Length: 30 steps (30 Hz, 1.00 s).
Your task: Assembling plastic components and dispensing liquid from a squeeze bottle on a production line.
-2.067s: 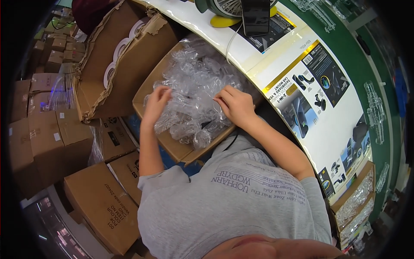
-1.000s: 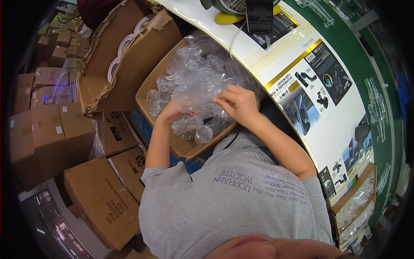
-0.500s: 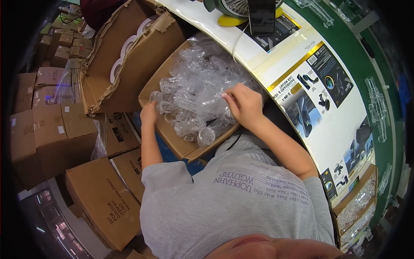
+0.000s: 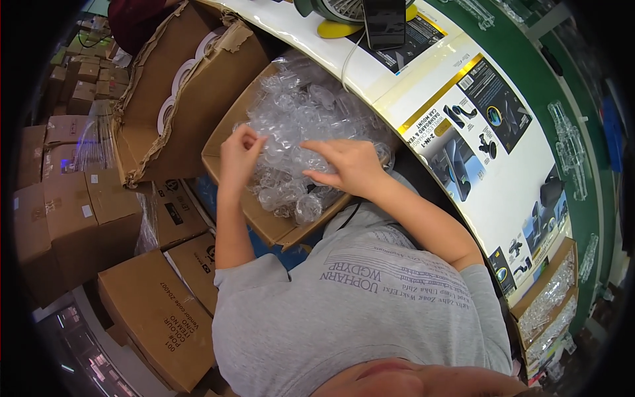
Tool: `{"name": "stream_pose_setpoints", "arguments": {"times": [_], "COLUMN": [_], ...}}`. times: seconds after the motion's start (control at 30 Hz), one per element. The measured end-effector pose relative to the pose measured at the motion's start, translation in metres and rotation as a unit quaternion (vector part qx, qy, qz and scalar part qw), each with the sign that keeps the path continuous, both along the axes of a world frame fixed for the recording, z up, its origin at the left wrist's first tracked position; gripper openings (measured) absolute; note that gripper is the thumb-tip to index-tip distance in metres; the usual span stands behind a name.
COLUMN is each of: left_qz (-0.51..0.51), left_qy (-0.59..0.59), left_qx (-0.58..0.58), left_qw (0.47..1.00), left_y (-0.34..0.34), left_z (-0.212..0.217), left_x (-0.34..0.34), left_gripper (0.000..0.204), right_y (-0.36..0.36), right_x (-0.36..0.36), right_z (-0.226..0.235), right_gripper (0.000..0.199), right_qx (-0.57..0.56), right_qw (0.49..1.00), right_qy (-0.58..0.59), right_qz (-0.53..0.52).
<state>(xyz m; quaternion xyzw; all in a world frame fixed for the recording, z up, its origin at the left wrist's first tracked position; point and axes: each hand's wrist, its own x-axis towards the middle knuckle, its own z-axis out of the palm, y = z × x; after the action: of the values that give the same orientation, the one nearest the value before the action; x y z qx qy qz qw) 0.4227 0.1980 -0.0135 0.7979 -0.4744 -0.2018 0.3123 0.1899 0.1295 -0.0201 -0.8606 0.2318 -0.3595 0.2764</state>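
Observation:
A cardboard box [image 4: 228, 132] in front of me holds a heap of clear plastic parts [image 4: 317, 109]. Over the left side of the heap is my left hand [image 4: 239, 151], its thumb and fingertips pinched together on a thin, see-through piece of plastic [image 4: 283, 140]. The outline of that piece is hard to make out against the heap. To its right, my right hand [image 4: 350, 164] hovers above the parts, thumb and fingers apart. I see nothing between them.
A torn carton [image 4: 198, 92] with white rings stands at the far left. Sealed cartons [image 4: 155, 311] are stacked on the left. Along the right runs a white bench edge [image 4: 390, 99] with printed sheets, a phone [image 4: 385, 26] and a small fan [image 4: 337, 8]. Clear parts [image 4: 570, 152] lie on the green surface.
My left hand has moved from the box's left edge in over the heap. My right hand has come left and lower, its fingers parting from the film it pinched. The view has shifted slightly.

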Motion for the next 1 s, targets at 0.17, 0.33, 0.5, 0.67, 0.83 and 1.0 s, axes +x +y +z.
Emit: {"name": "stream_pose_setpoints", "arguments": {"times": [0.17, 0.33, 0.5, 0.67, 0.83, 1.0], "left_qz": [-0.116, -0.140, -0.081, -0.266, -0.208, -0.120], "left_qy": [0.236, 0.380, 0.182, -0.007, 0.211, 0.332], "left_qx": [0.001, -0.041, 0.053, 0.274, 0.180, 0.043], "left_qw": [0.965, 0.913, 0.978, 0.924, 0.938, 0.935], "left_y": [-0.014, -0.012, 0.012, 0.036, 0.042, 0.025], "left_z": [0.016, 0.001, -0.048, -0.107, -0.109, -0.036], "left_x": [-0.049, -0.040, 0.020, 0.015, 0.048, 0.054], "left_gripper": [0.015, 0.011, 0.015, 0.025, 0.012, 0.006], "right_y": [-0.001, -0.006, -0.015, -0.011, -0.022, -0.021], "right_x": [0.003, 0.001, -0.007, -0.001, -0.010, -0.011], "right_z": [-0.014, -0.020, -0.017, 0.005, -0.012, -0.015], "right_gripper": [0.019, 0.012, 0.009, 0.010, 0.015, 0.021], "right_qx": [-0.089, -0.016, -0.004, -0.007, 0.062, 0.189], "right_qw": [0.995, 0.999, 0.995, 0.988, 0.988, 0.971], "right_qy": [0.030, -0.043, -0.084, -0.129, -0.091, -0.013], "right_qz": [0.014, -0.023, -0.055, -0.089, -0.111, -0.143]}}
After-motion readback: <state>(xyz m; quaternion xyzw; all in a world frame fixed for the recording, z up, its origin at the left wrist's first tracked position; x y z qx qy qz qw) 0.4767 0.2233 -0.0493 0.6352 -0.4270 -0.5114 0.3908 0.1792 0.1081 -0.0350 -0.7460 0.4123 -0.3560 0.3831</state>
